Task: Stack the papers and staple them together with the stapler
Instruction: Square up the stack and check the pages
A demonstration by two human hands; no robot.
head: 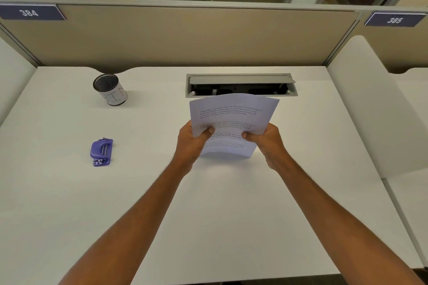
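White printed papers [234, 120] are held upright above the desk [208, 215], just in front of the open cable tray [240, 85], their lower edge near or touching the surface; which cannot be told. The left hand [192, 141] pinches the left edge, thumb on the printed face, and the right hand [266, 141] pinches the right edge the same way, so both are closed on the sheets. The sheets look light and limp: the top bows back toward the tray, so they probably need holding at both sides, low down, to stay squared. Gripped loosely they could slide against each other. The purple stapler [101, 152] lies on the desk well to the left of the tray and nearer the person, untouched; the mesh cup [110, 89] stands left of the tray.
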